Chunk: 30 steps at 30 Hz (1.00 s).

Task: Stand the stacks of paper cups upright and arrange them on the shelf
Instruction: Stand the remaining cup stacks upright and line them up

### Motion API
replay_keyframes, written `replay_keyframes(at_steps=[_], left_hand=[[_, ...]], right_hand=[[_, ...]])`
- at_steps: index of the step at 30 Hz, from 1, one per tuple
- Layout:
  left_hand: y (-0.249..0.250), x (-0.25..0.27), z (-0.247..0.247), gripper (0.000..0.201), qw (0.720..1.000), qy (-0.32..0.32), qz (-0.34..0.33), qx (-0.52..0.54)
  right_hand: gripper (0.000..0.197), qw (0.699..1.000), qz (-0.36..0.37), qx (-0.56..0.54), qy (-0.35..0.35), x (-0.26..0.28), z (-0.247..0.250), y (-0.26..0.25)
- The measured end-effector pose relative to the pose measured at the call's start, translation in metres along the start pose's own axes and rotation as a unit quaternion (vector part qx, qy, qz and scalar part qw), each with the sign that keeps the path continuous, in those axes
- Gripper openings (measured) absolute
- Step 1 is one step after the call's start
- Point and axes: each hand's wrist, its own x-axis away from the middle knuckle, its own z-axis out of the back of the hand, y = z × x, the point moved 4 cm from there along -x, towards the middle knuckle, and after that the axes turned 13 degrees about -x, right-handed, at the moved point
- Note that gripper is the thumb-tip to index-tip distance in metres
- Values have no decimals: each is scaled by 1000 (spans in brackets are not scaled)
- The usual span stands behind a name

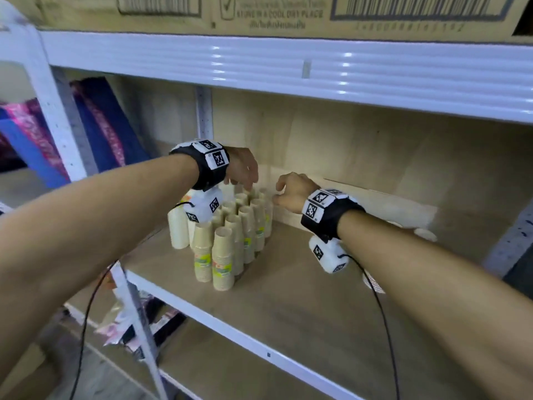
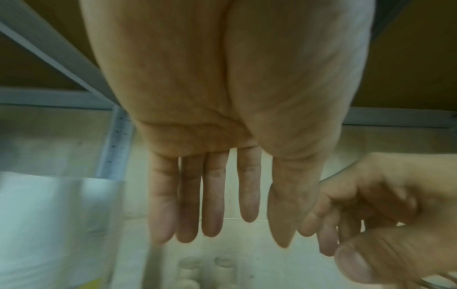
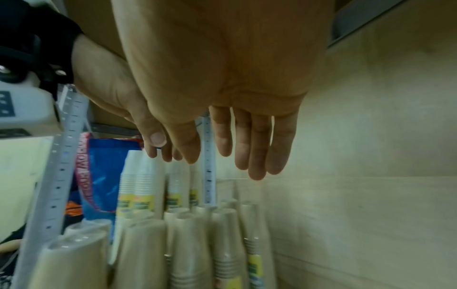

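Several stacks of brown paper cups (image 1: 227, 241) with green-yellow labels stand upright in a tight cluster at the left of the wooden shelf (image 1: 288, 307). White cup stacks (image 1: 178, 226) stand beside them on the left. My left hand (image 1: 248, 184) hangs over the back of the cluster, its fingers (image 2: 212, 205) straight and holding nothing. To the cluster's right, my right hand (image 1: 278, 194) hovers beside the rear stacks with relaxed fingers (image 3: 257, 156) and is empty. The right wrist view looks down on the stack tops (image 3: 188, 244).
A pale round cup end (image 1: 424, 233) shows behind my right forearm; more is hidden. A cardboard box (image 1: 274, 13) sits on the white shelf beam (image 1: 288, 64) overhead. Blue and pink bags (image 1: 101, 125) lie beyond the left post (image 1: 57, 125). Bare board spreads right of the cluster.
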Motion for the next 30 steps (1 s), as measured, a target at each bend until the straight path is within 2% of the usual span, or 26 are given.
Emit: replay_keyframes(at_steps=[5,11,15,17,19,23,30], left_hand=[[-47,28,-20,32,997,-58,41,7],[-77,42,-51,28,995,-83,61,19],[-83,44,-69,38,993,-92,59,41],[-84,43,-75,44,993,-86,58,52],[-82,42,-81,44,994,-87,50,53],[-81,39,-94,44,992,-105,34,53],[-84,35,-104,37,995,-93,24,36]], right_hand=[[34,996,55,-26,-67,-2,-34,-55],[34,988,63,-14,-143,4,-71,-83],[26,986,64,-3,-151,9,-85,-86],[32,987,62,7,-149,10,-91,-87],[39,988,52,15,-147,9,-98,-87],[31,986,59,18,-155,9,-109,-89],[31,988,67,41,-135,10,-118,-90]])
